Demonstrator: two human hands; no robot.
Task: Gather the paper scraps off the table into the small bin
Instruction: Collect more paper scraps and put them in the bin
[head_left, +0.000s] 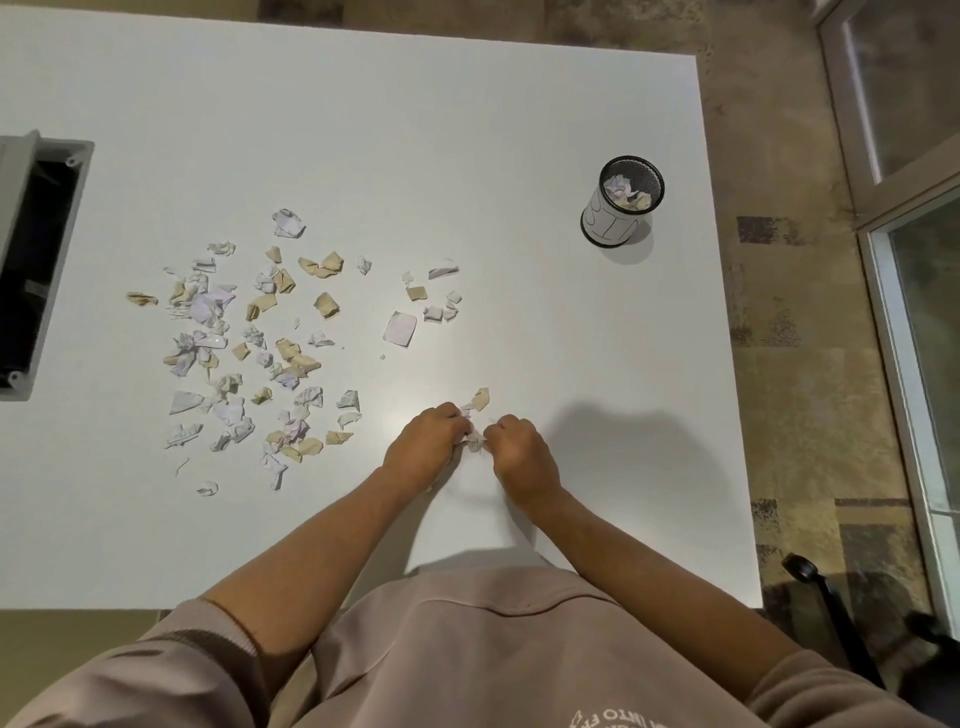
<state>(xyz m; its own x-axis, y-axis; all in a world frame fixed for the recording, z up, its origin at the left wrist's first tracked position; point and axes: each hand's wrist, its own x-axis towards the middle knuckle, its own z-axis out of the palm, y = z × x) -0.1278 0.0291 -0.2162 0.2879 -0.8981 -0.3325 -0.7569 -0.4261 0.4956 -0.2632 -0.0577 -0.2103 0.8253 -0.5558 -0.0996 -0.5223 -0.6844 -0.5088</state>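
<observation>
Several white and tan paper scraps (244, 343) lie scattered over the left and middle of the white table (519, 130). My left hand (427, 447) and my right hand (519, 454) meet near the table's front middle, both with curled fingers around a small bunch of crumpled scraps (474, 441). One tan scrap (481, 399) lies just beyond my fingers. The small black mesh bin (621, 202), wrapped with a white paper label, stands upright at the right side of the table, far from both hands. It holds a few crumpled scraps.
A grey rectangular cable opening (36, 260) is set into the table at the left edge. The table's right edge (727, 364) runs close to the bin. A black chair base (831, 613) stands on the patterned floor at the lower right.
</observation>
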